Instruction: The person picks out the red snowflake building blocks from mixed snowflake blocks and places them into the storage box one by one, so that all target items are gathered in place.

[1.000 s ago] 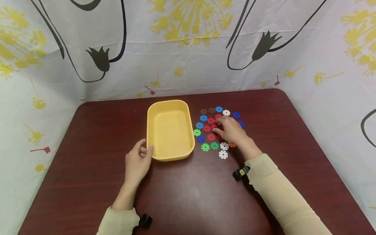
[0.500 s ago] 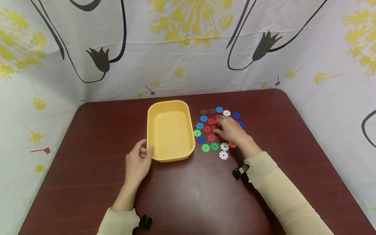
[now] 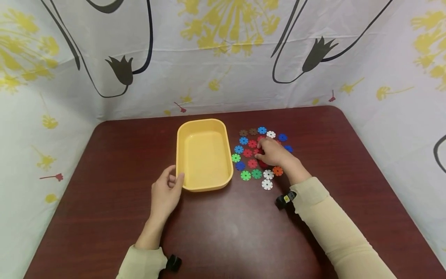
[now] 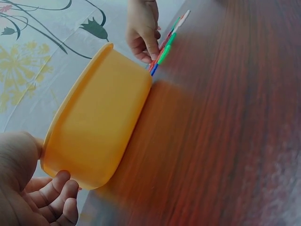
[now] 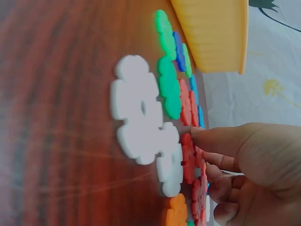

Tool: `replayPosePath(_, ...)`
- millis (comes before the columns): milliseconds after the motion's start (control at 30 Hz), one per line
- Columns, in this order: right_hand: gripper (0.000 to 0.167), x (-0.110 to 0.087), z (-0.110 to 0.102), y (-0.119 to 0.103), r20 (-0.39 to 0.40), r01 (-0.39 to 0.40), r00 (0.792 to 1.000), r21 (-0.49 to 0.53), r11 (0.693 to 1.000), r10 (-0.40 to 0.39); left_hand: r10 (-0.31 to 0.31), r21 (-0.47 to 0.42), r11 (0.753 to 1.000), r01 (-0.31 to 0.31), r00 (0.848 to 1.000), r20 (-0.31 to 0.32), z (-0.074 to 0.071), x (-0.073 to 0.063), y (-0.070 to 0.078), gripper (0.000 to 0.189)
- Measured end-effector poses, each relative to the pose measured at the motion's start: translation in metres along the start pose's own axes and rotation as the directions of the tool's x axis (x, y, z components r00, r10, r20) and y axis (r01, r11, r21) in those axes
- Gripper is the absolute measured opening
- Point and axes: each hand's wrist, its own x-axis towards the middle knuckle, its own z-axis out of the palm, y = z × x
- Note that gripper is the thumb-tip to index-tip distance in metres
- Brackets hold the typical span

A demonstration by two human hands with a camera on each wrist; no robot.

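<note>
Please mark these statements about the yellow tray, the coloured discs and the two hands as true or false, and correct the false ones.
1. The yellow rectangular plastic tray holds several discs. False: it holds nothing.
2. The left hand touches the tray's near left corner. True.
3. The flat, notched plastic discs lie on the dark red wooden table, to the right of the tray. True.
4. The right hand rests beside the group, away from the discs. False: its fingertips are down among the red discs.
5. All discs are red. False: blue, green, white, orange and brown ones also show.
</note>
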Motion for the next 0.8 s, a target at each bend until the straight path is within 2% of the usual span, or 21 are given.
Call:
replayPosePath(100, 0.026, 0.0, -0.002, 0.0, 0.008, -0.026, 1.0, 0.002, 1.0, 0.026, -0.004, -0.005, 1.0, 0.004, 1.0, 0.008, 0.001, 0.0, 0.0, 0.044)
replayPosePath(233, 0.025, 0.0, -0.002, 0.0, 0.003, -0.012, 1.0, 0.001, 1.0, 0.012, 0.001, -0.009, 1.0, -0.001, 1.0, 0.002, 0.001, -0.001, 0.001, 0.043)
replayPosePath(467, 0.027, -0.003, -0.011, 0.004, -0.074, 0.028, 0.997, -0.025, 0.999, -0.029, 0.013, -0.006, 1.0, -0.013, 1.0, -0.011, 0.001, 0.0, 0.001, 0.042)
replayPosePath(633, 0.028, -0.007, -0.02, 0.009, -0.028, 0.021, 0.999, -0.074, 0.997, -0.023, 0.014, -0.009, 1.0, -0.014, 1.0, -0.011, 0.001, 0.001, 0.001, 0.042)
replayPosePath(800, 0.021, -0.004, -0.019, 0.011, 0.017, 0.059, 0.998, -0.065, 0.996, -0.058, 0.016, -0.004, 1.0, -0.016, 1.0, -0.014, 0.001, 0.001, 0.0, 0.041)
